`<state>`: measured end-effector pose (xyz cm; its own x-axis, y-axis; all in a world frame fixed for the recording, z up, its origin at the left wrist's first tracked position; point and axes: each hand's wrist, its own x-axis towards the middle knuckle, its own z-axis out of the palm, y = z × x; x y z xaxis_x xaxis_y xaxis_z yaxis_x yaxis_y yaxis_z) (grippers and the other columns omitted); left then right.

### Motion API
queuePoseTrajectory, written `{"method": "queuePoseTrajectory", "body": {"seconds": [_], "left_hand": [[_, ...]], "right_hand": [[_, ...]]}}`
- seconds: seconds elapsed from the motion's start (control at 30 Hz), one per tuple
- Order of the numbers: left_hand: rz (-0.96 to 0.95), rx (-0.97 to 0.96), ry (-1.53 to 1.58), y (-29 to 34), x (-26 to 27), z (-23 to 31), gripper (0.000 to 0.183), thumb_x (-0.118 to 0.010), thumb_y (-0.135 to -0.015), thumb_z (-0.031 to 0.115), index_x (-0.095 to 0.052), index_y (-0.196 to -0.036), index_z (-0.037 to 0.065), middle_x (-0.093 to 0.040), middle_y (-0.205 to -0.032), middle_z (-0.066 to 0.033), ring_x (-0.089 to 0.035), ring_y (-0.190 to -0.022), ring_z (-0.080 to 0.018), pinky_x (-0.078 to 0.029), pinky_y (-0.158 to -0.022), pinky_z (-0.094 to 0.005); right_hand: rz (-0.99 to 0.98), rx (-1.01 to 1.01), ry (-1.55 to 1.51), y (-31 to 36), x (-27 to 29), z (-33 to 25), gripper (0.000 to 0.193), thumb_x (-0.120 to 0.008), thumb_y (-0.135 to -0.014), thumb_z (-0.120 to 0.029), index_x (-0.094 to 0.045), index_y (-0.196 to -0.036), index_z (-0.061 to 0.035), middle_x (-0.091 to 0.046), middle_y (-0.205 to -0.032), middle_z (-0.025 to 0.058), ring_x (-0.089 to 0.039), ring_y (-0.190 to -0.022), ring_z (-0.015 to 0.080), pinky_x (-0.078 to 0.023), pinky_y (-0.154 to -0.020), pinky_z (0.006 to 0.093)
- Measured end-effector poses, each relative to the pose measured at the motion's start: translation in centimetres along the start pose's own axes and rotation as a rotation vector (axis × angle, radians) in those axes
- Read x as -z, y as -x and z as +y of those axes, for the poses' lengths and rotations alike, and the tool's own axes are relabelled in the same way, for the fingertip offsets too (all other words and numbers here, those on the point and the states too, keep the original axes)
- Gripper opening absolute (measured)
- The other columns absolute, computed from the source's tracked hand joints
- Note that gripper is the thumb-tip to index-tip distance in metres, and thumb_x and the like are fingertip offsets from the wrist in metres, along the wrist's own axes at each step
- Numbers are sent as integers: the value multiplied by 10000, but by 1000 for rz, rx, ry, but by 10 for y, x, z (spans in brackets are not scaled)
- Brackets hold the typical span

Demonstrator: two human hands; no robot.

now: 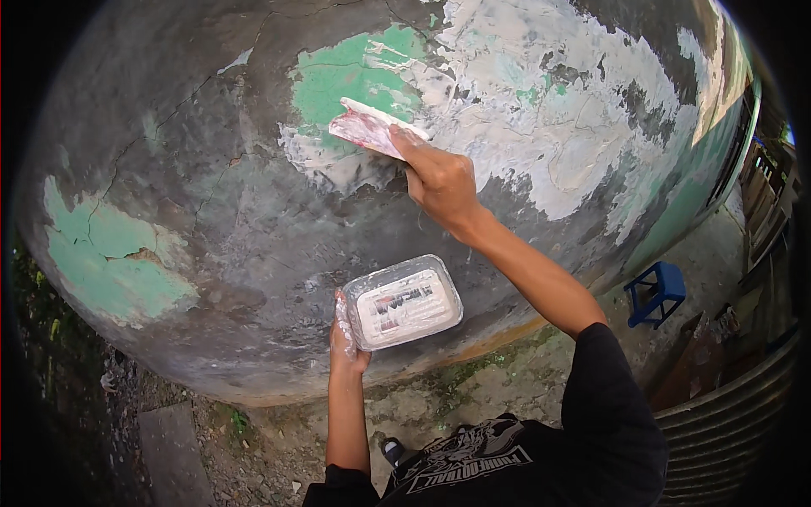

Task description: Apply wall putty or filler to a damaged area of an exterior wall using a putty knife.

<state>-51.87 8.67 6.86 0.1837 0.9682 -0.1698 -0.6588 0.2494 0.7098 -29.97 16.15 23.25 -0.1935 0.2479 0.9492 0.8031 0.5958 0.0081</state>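
One tub [422, 333] in the left hand [345, 334], one spreader [363, 128] in the right hand [443, 182], before a patchy wall [270, 228].
Fingers grip the clear, white-smeared tub at 6 o'clock; the right hand grasps the pale spreader near 11, at the wall. Cracked and dark grey, it carries a rough white coating [557, 160] toward 1 and a green patch [114, 266] at 9. Beyond, a blue stool [671, 280] stands past 3 on bare ground [515, 376]; corrugated sheeting [735, 439] shows at 4.

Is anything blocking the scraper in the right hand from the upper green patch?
Nothing visible does: the right hand holds the scraper over the lower edge of the green patch. The tub, in the left hand, sits lower, clear of it.
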Motion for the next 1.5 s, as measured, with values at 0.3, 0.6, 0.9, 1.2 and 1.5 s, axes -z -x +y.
{"method": "queuePoseTrajectory", "body": {"seconds": [0.3,0.6,0.9,1.2,1.5], "left_hand": [[-11,88,-38,3,25,5,627,-392,-995,544,-526,-1295,9,-635,-1211,-170,-653,-1039,-305,-553,-889,-448],[13,136,-100,-7,53,27,585,-419,-990,543,-569,-1245,38,-666,-1155,-114,-664,-1005,-258,-553,-881,-399],[8,196,-78,-13,73,22,569,-438,-991,524,-565,-1249,33,-658,-1175,-124,-663,-1020,-269,-555,-884,-416],[-53,229,-153,-16,81,35,618,-422,-984,552,-549,-1265,17,-657,-1174,-146,-663,-1019,-286,-554,-885,-430],[-36,251,-120,-13,96,34,631,-406,-986,559,-543,-1269,11,-654,-1174,-164,-661,-1018,-306,-550,-892,-444]], "right_hand": [[187,25,389,-21,-46,19,510,-594,-736,-14,-610,-1245,-10,-621,-1244,214,-663,-1033,388,-585,-753,396],[207,-29,236,-11,-26,-15,489,-625,-725,15,-640,-1208,-63,-692,-902,124,-699,-808,287,-569,-637,361],[278,-121,461,-23,-61,-3,467,-628,-729,-13,-629,-1196,-5,-689,-1047,208,-695,-890,335,-586,-702,367],[329,-179,89,-7,-34,-40,436,-630,-742,52,-670,-1159,-68,-712,-953,167,-704,-735,279,-555,-617,325],[407,-316,407,-22,-48,0,473,-594,-727,26,-632,-1196,-27,-673,-813,157,-656,-671,324,-502,-570,408]]}}
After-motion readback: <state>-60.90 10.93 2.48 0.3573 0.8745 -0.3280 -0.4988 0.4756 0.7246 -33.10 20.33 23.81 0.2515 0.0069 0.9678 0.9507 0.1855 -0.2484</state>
